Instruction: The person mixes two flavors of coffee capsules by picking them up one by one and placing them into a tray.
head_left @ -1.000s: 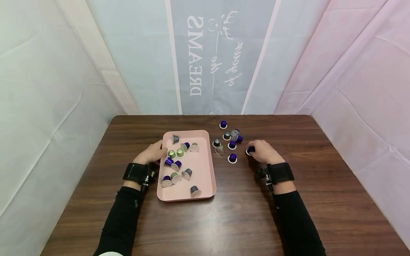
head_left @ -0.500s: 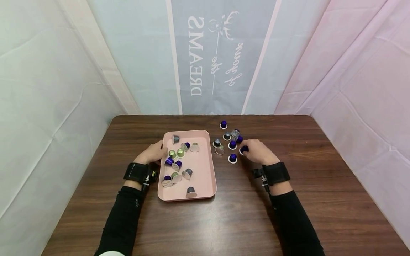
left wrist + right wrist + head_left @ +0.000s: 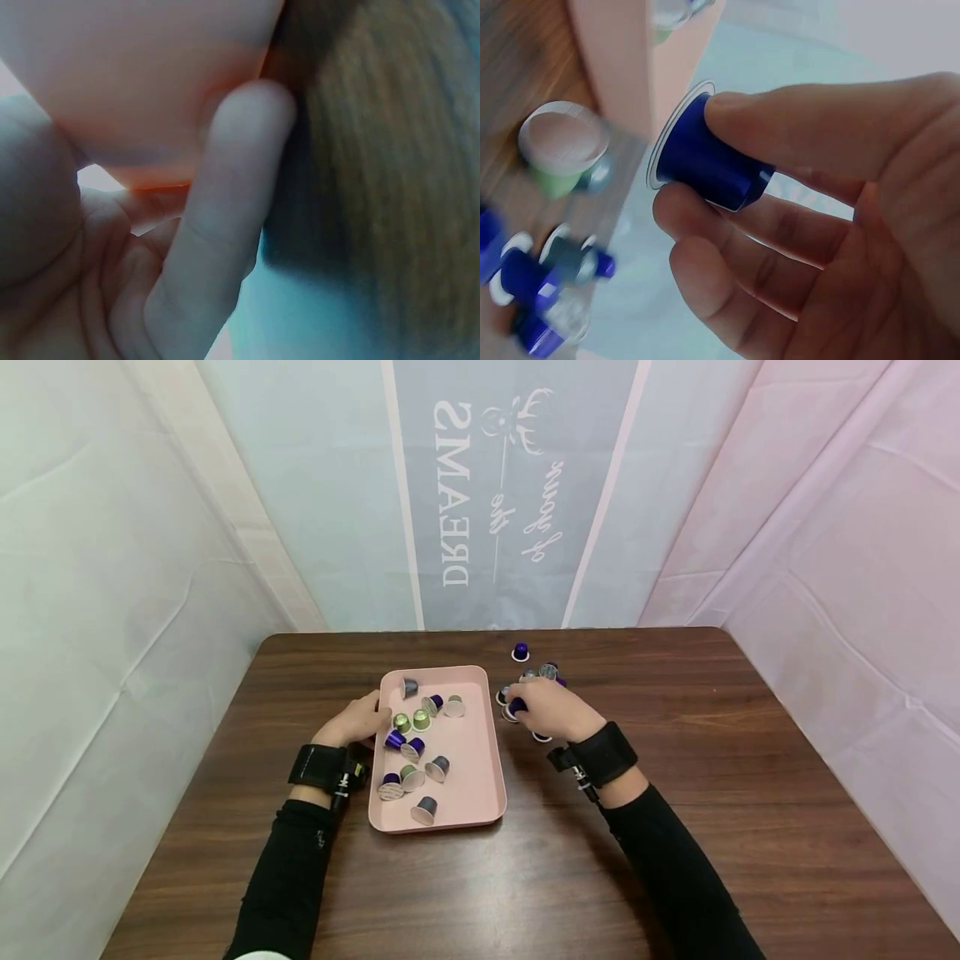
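My right hand point(image 3: 557, 710) pinches a dark blue coffee capsule point(image 3: 709, 154) between thumb and fingers, above the loose capsules just right of the pink tray point(image 3: 468, 768). In the right wrist view the capsule's white rim faces the tray wall. My left hand point(image 3: 351, 723) holds the tray's left edge; the left wrist view has the tray wall point(image 3: 142, 82) between its digits. Inside the tray lie several capsules, among them two green capsules point(image 3: 422, 719), a purple capsule point(image 3: 412, 749) and a grey capsule point(image 3: 425, 810).
Several capsules stand or lie on the brown wooden table point(image 3: 675, 860) by the right hand, some partly hidden by it. One blue capsule point(image 3: 521, 652) stands near the back edge. A pale printed cloth point(image 3: 495, 493) hangs behind the table.
My right hand has moved left with the blue capsule, from the right of the loose group to near the tray. The grey capsule at the tray's front has rolled left. The left hand stays put.
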The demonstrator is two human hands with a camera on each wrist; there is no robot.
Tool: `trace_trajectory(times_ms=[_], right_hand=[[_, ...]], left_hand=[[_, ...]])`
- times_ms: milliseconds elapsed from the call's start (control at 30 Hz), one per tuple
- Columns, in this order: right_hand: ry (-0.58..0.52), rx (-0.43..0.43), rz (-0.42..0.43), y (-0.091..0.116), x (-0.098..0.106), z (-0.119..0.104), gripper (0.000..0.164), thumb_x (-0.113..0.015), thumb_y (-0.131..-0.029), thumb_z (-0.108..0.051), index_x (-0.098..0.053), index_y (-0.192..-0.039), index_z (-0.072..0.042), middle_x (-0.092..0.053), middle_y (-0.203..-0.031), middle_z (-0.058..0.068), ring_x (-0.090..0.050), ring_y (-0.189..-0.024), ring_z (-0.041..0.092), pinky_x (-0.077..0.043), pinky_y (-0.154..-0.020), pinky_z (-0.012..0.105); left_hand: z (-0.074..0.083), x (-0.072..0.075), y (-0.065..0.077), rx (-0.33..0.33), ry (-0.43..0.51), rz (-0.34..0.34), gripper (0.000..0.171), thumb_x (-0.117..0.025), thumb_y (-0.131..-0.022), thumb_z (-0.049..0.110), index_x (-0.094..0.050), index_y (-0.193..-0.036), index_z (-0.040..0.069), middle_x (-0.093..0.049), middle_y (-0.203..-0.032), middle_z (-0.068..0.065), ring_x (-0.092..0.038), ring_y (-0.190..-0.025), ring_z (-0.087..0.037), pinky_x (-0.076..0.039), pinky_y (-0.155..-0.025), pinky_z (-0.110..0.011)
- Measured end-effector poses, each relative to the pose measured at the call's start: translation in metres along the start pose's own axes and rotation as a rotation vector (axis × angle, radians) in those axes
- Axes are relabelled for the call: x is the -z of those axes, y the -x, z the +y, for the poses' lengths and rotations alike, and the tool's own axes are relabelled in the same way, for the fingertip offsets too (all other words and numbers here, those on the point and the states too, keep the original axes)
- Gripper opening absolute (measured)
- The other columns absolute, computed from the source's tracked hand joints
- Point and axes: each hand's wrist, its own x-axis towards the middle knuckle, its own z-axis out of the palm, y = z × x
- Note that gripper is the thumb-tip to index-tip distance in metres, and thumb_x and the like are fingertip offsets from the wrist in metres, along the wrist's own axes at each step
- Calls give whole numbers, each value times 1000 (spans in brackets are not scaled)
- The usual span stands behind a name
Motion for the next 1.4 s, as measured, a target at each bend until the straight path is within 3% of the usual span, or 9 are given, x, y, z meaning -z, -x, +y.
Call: trace_trajectory(times_ms=[367,633,933,1167,1400], right_hand=[[68,40,-75,-37,0,-48,15,-60,-90,-9,-66,-104,-6,-55,-88,5,-50,-70,15,-40,-60,25],[54,77,-103,-64,-11,-65,12,-62,-89,-6,-68,-99,-6,-60,-85,2,-50,-68,14,-40,-62,23],[65,76,-162,-78,-27,-79,5,-59,-89,-5,-63,-89,-7,-47,-69,0,-39,-59,12,-30,-57,22],[40,27,-192,-75,-28,-81,26,-59,-88,-5,-65,-113,-4,-65,-103,7,-52,-75,14,-43,-69,24],[35,-3,-148,-62,-11,-56,26,-60,-89,-6,-65,-114,-1,-63,-114,11,-58,-95,21,-48,-82,33]], left_hand=[[-3,1,-4,6,-20,10,40,-37,-100,16,-34,-136,-1,-53,-115,-28,-65,-82,-29,-56,-59,-37],[1,1,-6,1,-53,9,44,-37,-100,18,-32,-138,-3,-50,-120,-31,-65,-83,-32,-56,-59,-38],[-3,0,-4,12,-42,7,48,-36,-101,19,-26,-145,0,-49,-124,-30,-64,-88,-32,-56,-61,-37],[-4,-1,-3,11,-28,0,48,-36,-101,16,-25,-145,-1,-49,-123,-31,-64,-87,-32,-56,-60,-38],[-3,0,-3,20,-32,0,48,-36,-102,17,-25,-145,0,-50,-123,-31,-65,-88,-32,-56,-62,-38]])
